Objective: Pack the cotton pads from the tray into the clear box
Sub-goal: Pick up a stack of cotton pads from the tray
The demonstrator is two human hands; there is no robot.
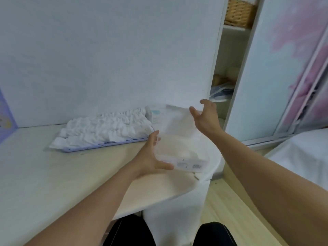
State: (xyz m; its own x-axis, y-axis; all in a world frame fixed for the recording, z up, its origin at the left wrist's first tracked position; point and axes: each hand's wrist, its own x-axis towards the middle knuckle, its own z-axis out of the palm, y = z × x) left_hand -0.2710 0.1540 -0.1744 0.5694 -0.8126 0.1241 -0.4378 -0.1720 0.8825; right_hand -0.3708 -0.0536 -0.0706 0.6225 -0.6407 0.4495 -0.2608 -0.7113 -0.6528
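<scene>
The clear box (pixel 182 151) sits near the desk's right end, with a barcode label on its front. Its transparent lid (pixel 177 119) stands raised behind it. My left hand (pixel 152 155) grips the box's left side, thumb at the front corner and fingers along the far side. My right hand (pixel 205 118) holds the lid's upper right edge between thumb and curled fingers. Left of the box lies a lilac tray (pixel 106 145) piled with several rows of white cotton pads (pixel 106 126). Whether anything lies inside the box cannot be made out.
A white tube (pixel 155 114) stands behind the box against the wall. The desk's rounded right edge (pixel 213 166) is just beyond the box. A shelf holds a wicker basket (pixel 237 13). A white bed (pixel 301 157) lies right, and a purple item (pixel 5 118) far left.
</scene>
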